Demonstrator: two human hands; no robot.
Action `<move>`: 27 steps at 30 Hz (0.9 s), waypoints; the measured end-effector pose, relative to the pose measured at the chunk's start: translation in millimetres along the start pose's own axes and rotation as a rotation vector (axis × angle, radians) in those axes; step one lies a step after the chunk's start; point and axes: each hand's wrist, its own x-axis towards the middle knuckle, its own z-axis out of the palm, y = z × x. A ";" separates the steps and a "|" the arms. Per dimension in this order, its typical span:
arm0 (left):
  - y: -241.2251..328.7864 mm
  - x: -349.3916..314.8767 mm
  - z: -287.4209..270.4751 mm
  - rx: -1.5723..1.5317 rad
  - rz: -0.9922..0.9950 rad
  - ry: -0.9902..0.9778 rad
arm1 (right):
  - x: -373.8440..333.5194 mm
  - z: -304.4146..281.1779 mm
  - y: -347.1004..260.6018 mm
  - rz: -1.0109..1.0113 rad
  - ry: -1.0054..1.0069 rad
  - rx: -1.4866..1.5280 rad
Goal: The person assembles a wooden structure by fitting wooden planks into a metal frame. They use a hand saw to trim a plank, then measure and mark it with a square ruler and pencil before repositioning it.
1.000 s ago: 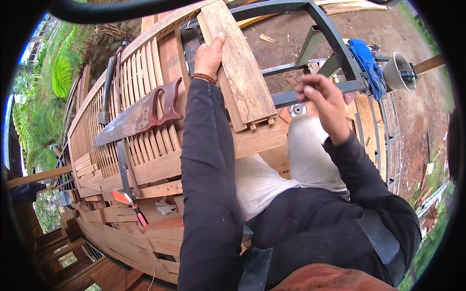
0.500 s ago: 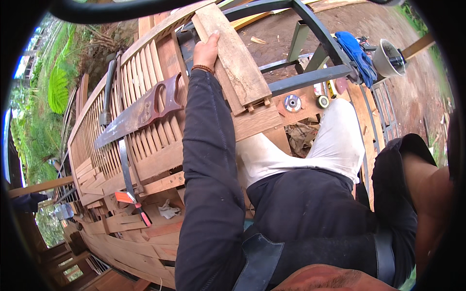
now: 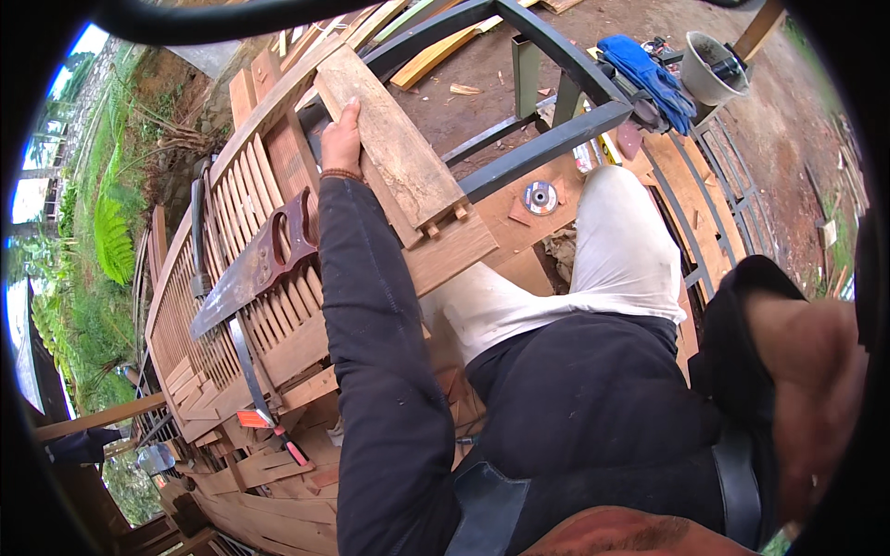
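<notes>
A left hand [image 3: 341,146] pinches the left edge of a tenoned board [image 3: 403,144] at the upper centre of the frame, thumb over its face and fingers mostly hidden, while the right hand [image 3: 814,394] blurs at the right edge, its fingers too unclear to call spread or closed. Steadying the board one-handed seems to call for a firm hold, even support from the plank [image 3: 454,255] beneath, and tenons [image 3: 460,212] spared knocks against the dark metal bar [image 3: 547,150]
</notes>
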 end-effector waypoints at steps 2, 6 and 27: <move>5.7 0.3 15.3 0.034 -0.013 -0.028 | -26.7 25.2 15.2 0.090 0.236 -0.123; -3.6 2.6 -15.0 0.092 -0.006 0.036 | -82.0 63.1 70.6 0.695 0.396 -0.031; -3.7 2.3 0.0 0.110 0.063 0.037 | -124.4 125.4 173.2 1.011 0.247 -0.027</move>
